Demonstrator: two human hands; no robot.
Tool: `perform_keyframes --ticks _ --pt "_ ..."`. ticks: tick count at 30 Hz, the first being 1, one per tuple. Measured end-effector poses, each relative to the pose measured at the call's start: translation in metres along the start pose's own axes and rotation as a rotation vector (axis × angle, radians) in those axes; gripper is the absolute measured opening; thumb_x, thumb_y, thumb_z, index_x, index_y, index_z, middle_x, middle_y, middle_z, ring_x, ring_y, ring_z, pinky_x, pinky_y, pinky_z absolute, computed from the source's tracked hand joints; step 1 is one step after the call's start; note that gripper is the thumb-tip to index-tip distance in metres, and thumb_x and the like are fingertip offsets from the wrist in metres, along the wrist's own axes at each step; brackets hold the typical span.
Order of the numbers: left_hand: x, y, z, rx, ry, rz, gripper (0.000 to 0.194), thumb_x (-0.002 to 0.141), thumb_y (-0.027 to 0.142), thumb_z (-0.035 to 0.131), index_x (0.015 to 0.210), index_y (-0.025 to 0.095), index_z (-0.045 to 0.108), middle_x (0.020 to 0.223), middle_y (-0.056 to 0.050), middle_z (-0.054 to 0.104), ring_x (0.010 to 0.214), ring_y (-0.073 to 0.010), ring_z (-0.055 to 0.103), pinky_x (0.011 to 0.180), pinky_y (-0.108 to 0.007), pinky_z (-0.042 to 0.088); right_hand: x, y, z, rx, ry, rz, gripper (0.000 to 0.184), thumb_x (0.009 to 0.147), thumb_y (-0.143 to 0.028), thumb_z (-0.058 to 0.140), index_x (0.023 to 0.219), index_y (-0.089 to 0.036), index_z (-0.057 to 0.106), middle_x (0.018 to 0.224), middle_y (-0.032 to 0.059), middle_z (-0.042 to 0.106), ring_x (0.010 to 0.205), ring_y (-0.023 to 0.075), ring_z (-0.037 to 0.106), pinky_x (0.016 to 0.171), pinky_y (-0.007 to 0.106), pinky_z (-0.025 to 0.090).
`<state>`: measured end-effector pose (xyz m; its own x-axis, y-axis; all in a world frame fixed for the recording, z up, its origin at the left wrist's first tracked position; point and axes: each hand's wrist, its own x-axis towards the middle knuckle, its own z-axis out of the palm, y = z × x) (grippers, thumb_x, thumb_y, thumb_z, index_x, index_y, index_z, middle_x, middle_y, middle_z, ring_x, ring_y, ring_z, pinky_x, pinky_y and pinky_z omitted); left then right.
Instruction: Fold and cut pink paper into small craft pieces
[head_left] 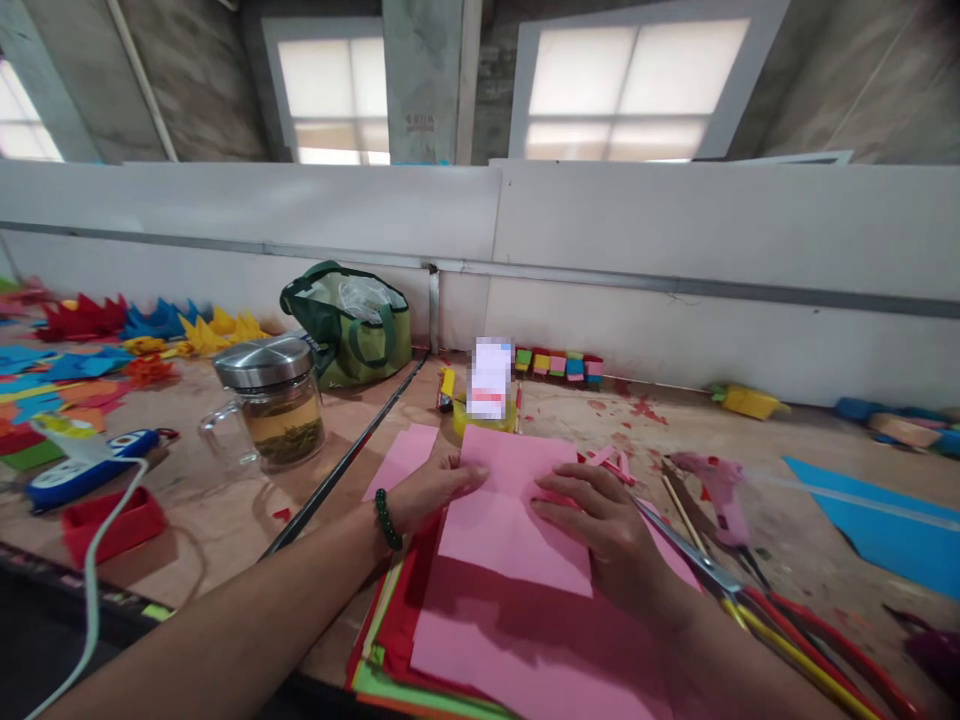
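Observation:
A pink sheet of paper (pixel 517 520) with a faint crease across it is held over a larger stack of pink paper (pixel 480 630). My left hand (pixel 439 485) grips its left edge, thumb on top and fingers curled behind. At the right edge, the fingers of my right hand (pixel 600 510) rest on the sheet's face; the thumb is hidden. Beneath the pink stack, red, yellow and green sheets (pixel 405 600) stick out. Scissors (pixel 720 580) with red and yellow handles lie beside my right forearm. A phone (pixel 491 378) stands upright just behind the paper.
A glass tea mug (pixel 281 410), a green bag (pixel 367 340) and a blue power strip (pixel 97 465) with a white cord stand left. To the right lie a pink glue gun (pixel 716 490) and blue paper (pixel 885 520). Small coloured boxes (pixel 559 364) line the back near the white partition.

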<state>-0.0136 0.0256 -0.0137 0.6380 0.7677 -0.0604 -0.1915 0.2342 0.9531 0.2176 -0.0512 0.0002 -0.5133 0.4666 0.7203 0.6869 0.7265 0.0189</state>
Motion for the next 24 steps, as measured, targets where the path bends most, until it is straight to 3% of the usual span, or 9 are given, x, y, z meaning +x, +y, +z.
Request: perform_keyframes --ticks 6,10,15,19,21,24 --pt "0.0017 -0.0016 -0.0053 0.043 0.008 0.053 0.034 0.066 0.037 0.077 0.063 0.014 0.052 0.056 0.006 0.038 0.051 -0.0055 0.031 0.05 -0.022 0.024 0.0053 0.0023 -0.0057 0.021 0.053 0.013 0.028 0.087 -0.012 0.05 0.104 -0.023 0.07 0.103 0.0082 0.071 0.09 0.0224 0.059 0.076 0.039 0.051" --pt "0.0017 -0.0001 -0.0063 0.068 -0.003 0.083 0.036 0.069 0.035 0.074 0.059 0.015 0.047 0.055 0.007 0.036 0.05 -0.0053 0.028 0.049 -0.022 0.021 0.0055 0.0032 -0.0066 0.038 0.082 0.051 0.02 0.087 -0.019 0.056 0.1 -0.023 0.07 0.098 0.0085 0.07 0.081 0.0208 0.059 0.068 0.036 0.049" --pt "0.0022 0.0022 -0.007 0.076 0.011 0.119 0.038 0.071 0.033 0.073 0.054 0.015 0.044 0.052 0.007 0.035 0.049 -0.0049 0.026 0.048 -0.022 0.019 0.0015 0.0041 -0.0033 0.036 0.106 0.082 0.027 0.087 -0.009 0.049 0.097 -0.023 0.07 0.096 0.0083 0.069 0.083 0.0204 0.057 0.069 0.035 0.048" --pt "0.0006 0.0025 -0.0059 0.05 0.005 0.109 0.033 0.071 0.036 0.072 0.059 0.013 0.051 0.055 0.005 0.043 0.05 -0.0054 0.036 0.05 -0.02 0.029 0.0025 0.0051 -0.0047 0.021 0.116 0.08 0.021 0.085 -0.012 0.055 0.097 -0.023 0.069 0.095 0.0078 0.069 0.082 0.0207 0.056 0.069 0.035 0.047" --pt "0.0 0.0033 -0.0046 0.048 -0.017 0.08 0.029 0.071 0.038 0.072 0.071 0.012 0.06 0.063 0.001 0.054 0.057 -0.0095 0.049 0.056 -0.022 0.038 0.0047 0.0034 -0.0073 0.024 0.08 0.046 0.022 0.08 -0.013 0.057 0.098 -0.022 0.067 0.092 0.0078 0.068 0.082 0.0213 0.056 0.07 0.036 0.047" --pt "0.0005 0.0059 -0.0041 0.207 -0.033 0.042 0.04 0.071 0.041 0.073 0.096 0.01 0.065 0.082 -0.007 0.065 0.073 -0.0176 0.06 0.066 -0.028 0.047 0.0078 -0.0038 -0.0092 0.022 -0.023 -0.01 0.031 0.071 -0.007 0.053 0.096 -0.021 0.066 0.095 0.0069 0.069 0.088 0.0231 0.056 0.076 0.039 0.046"
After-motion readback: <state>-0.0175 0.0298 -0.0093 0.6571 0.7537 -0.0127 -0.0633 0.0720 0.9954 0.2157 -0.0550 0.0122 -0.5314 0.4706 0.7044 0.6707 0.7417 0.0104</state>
